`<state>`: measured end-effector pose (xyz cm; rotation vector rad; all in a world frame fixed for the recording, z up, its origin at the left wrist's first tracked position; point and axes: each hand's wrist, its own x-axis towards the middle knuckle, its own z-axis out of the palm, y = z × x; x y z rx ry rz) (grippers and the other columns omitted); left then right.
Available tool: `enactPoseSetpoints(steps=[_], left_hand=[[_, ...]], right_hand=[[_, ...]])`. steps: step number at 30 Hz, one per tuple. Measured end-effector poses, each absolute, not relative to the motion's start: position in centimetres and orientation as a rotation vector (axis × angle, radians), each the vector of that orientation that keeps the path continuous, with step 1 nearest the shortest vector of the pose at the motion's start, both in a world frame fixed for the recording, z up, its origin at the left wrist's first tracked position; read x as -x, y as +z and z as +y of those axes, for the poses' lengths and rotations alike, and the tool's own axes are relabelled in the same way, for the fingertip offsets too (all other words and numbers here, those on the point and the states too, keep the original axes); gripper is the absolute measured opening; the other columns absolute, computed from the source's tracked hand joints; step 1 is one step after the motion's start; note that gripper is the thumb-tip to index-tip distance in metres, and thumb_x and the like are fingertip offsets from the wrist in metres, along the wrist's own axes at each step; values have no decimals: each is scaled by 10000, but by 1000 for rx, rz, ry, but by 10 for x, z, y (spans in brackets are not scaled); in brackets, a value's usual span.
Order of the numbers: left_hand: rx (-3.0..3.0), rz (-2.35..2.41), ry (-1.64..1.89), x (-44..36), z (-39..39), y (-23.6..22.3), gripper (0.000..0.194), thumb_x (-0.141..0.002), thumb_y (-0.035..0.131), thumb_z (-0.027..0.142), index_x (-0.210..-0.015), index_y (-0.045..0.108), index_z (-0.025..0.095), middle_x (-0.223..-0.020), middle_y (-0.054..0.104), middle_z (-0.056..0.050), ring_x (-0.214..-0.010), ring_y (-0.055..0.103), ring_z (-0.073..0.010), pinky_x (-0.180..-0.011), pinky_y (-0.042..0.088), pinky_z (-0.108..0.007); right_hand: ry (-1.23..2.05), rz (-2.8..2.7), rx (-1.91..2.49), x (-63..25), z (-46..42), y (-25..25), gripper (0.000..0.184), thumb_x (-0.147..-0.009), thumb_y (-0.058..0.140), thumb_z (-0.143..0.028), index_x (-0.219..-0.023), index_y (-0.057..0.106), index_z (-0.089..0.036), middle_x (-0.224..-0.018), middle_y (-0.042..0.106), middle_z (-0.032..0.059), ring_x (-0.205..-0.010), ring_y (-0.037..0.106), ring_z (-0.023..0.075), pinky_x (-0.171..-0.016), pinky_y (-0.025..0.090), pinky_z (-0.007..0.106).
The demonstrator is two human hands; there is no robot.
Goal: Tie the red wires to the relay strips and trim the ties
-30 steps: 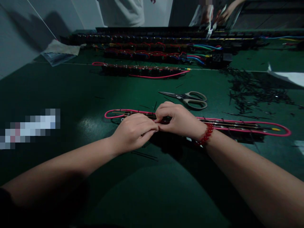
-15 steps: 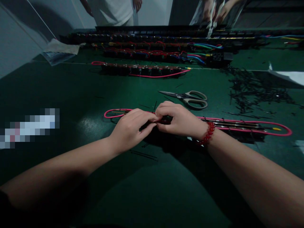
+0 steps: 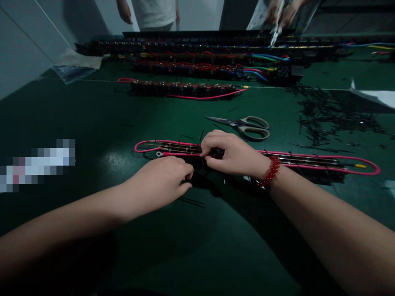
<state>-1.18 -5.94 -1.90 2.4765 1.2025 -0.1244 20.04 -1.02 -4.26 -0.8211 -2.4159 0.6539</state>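
A long black strip of parts with a pink wire [image 3: 311, 163] looped round it lies across the green table [image 3: 92, 123] in front of me. My right hand [image 3: 234, 154], with a red bead bracelet at the wrist, pinches the wires on the strip near its middle. My left hand [image 3: 160, 181] is closed just below the strip's left part, its fingertips at a thin dark strand that I cannot make out. A ring terminal [image 3: 159, 154] on the pink wire shows at the strip's left end.
Grey-handled scissors [image 3: 247, 125] lie just behind my right hand. Cut black tie ends [image 3: 330, 115] litter the right side. More wired strips [image 3: 185, 88] lie in rows farther back. Other people stand at the far edge, one handling something at top right [image 3: 279, 16].
My left hand has drawn back from the strip toward me and closed, uncovering the strip's left part and the ring terminal. My right hand has stayed on the wires.
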Motion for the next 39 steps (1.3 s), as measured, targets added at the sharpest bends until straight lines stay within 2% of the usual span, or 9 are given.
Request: enactPoseSetpoints(steps=[9,17,22,27,31,39], left_hand=[[-2513,1145,-167,16,-62,-20,79,-806,662,198,-874,692,222,-912,705,-22,-826,650,-216,-695,455,-308],[-2507,1107,-69,17,-61,-26,120,-832,609,155,-812,704,225,-853,700,-10,-779,652,-201,-652,439,-299],[-2500,1199,-98,20,-56,-19,158,-834,569,143,-838,708,219,-839,701,-21,-793,653,-214,-703,464,-332],[-2569,1288,-49,23,-53,-9,129,-851,557,186,-837,683,205,-884,705,-38,-861,653,-243,-755,485,-372],[-2589,1328,-1,22,-54,-3,144,-869,527,203,-839,667,199,-907,708,-49,-874,654,-256,-774,500,-395],[-2616,1301,154,20,-55,0,126,-869,520,185,-824,637,188,-875,691,-53,-865,643,-249,-793,502,-397]], right_hand=[[671,-2401,825,-202,-10,-43,78,-736,568,-117,-741,625,-170,-815,637,65,-835,577,213,-783,448,351],[661,-2393,827,-201,-11,-43,87,-737,562,-113,-738,622,-176,-803,626,54,-822,573,201,-778,447,343],[650,-2404,842,-200,-11,-43,63,-762,578,-138,-770,630,-174,-812,634,56,-824,568,203,-773,443,343],[572,-2375,852,-195,-16,-40,124,-885,598,-252,-823,661,-166,-827,659,66,-833,565,203,-785,442,347],[551,-2420,782,-189,-24,-36,146,-877,670,-313,-872,705,-172,-889,687,83,-889,580,219,-803,450,354],[496,-2492,753,-181,-35,-29,57,-820,682,-166,-765,692,-179,-817,689,66,-805,573,199,-747,446,335]])
